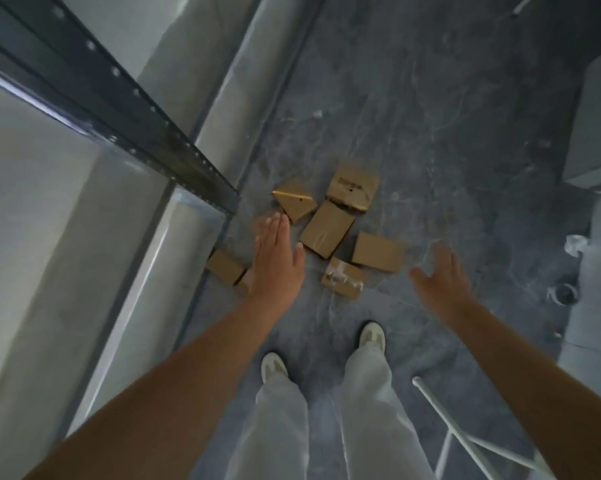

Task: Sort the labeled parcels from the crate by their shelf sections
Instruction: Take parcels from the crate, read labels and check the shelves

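Observation:
Several brown cardboard parcels lie scattered on the dark grey floor (430, 133). One parcel with dark print (354, 186) is farthest away, a flat one (327, 228) sits in the middle, and a plain one (378, 251) lies to its right. A parcel with clear tape (343, 277) is nearest my feet, and another (225, 266) rests against the shelf base. My left hand (276, 258) is stretched out flat, fingers together, above the floor beside the parcels and holds nothing. My right hand (441, 275) hovers open to the right of the pile, fingers spread. No crate is in view.
A metal shelving unit with a dark perforated post (146, 112) and pale shelf boards (32, 202) stands on the left. A white metal frame (465, 438) leans at bottom right. Grey cabinets (593, 133) line the right side. My white shoes stand just behind the parcels.

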Tool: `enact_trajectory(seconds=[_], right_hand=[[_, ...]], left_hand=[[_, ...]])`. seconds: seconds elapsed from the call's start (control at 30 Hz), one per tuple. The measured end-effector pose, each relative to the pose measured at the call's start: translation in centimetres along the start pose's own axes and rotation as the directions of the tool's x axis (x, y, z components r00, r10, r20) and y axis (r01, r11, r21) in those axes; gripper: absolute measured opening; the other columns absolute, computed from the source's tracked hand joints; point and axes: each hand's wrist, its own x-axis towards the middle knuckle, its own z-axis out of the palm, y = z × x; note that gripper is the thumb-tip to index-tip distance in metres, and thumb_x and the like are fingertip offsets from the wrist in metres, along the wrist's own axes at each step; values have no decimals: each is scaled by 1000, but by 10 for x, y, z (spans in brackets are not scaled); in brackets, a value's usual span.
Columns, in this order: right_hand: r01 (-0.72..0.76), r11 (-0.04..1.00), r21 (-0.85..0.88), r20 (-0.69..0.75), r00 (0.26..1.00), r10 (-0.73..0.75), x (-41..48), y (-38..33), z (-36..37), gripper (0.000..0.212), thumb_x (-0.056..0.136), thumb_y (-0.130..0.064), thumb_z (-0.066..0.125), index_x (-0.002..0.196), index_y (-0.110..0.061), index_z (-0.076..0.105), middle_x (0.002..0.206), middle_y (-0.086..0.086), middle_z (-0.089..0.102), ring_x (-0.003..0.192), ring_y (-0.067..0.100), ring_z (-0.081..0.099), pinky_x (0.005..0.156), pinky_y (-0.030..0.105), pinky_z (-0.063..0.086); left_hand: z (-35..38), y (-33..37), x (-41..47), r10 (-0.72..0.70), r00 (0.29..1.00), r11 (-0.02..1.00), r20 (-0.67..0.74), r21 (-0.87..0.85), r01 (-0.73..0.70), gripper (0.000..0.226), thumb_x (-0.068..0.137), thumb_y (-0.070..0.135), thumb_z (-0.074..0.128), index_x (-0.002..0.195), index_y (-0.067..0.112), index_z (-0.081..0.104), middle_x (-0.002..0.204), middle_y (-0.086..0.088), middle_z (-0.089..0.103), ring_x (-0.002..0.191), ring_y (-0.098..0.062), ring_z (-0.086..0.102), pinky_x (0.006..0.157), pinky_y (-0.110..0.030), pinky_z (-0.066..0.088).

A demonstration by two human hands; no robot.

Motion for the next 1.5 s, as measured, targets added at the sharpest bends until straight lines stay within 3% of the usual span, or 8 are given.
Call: enact_trajectory(seconds=[0.27, 0.47, 0.57, 0.67, 0.77, 1.07, 1.4, 1.5], right_hand=[[-209, 969, 135, 248, 954, 171, 167, 104, 148, 57, 100, -26, 50, 151, -10, 30, 152, 13, 36, 130, 32, 44, 100, 39, 38], [-313, 927, 209, 406, 890, 208, 268, 156, 278, 39, 102, -15, 43, 130, 10, 52, 82, 3, 48, 62, 5, 37, 56, 18, 32], [-414, 873, 257, 438, 855, 276, 287, 169, 320, 45, 105, -26, 38, 137, 4, 47, 82, -2, 49, 69, 7, 45, 65, 18, 41], [-547, 772, 324, 505, 790, 348, 292, 172, 346, 60, 104, -46, 33, 145, -3, 38, 136, 15, 51, 120, 29, 52, 106, 39, 42], [-609, 663, 436, 531, 768, 358, 285, 166, 350, 69, 100, -58, 28, 147, -8, 38, 144, 14, 48, 128, 31, 49, 109, 46, 40], [-518, 685, 511, 517, 823, 236, 198, 28, 231, 71, 97, -63, 30, 146, -13, 38, 146, 9, 46, 129, 30, 49, 107, 47, 42], [175, 812, 556, 101, 956, -275, 5, -217, -71, 71, 99, -62, 25, 133, -8, 55, 135, 18, 57, 124, 34, 54, 108, 50, 40], [248, 764, 596, -4, 952, -306, -69, -257, -150, 67, 99, -60, 28, 130, -9, 57, 126, 17, 61, 113, 34, 60, 99, 50, 49]], left_hand=[[212, -79, 65, -385, 920, 919, 71, -65, 390, 56, 102, 20, 37, 154, 7, 21, 163, -11, 17, 151, -23, 10, 121, -37, 11], [358, -143, 127, -399, 885, 893, 239, -116, 434, 49, 103, 16, 38, 150, 8, 30, 156, -12, 31, 141, -24, 33, 113, -32, 25], [410, -158, 149, -401, 869, 881, 289, -136, 452, 45, 104, 17, 37, 146, 2, 36, 152, -17, 38, 137, -27, 39, 107, -29, 28], [440, -158, 155, -388, 861, 863, 328, -198, 465, 46, 106, 28, 33, 147, 8, 39, 148, -16, 45, 135, -31, 43, 107, -34, 34], [437, -151, 145, -400, 858, 823, 323, -284, 491, 42, 105, 30, 34, 143, 15, 45, 139, -11, 53, 126, -28, 50, 94, -28, 39], [236, -104, 111, -427, 888, 823, 169, -335, 459, 41, 106, 27, 34, 142, 13, 46, 140, -6, 52, 111, -13, 49, 87, -21, 32], [-134, 48, 55, -302, 904, 834, -303, -544, 97, 30, 94, 6, 42, 108, 9, 68, 103, -13, 69, 96, -31, 62, 77, -36, 48], [-221, 89, 9, -222, 859, 802, -462, -587, -109, 30, 93, 4, 47, 103, 18, 71, 89, 4, 70, 76, 2, 61, 62, -14, 39]])
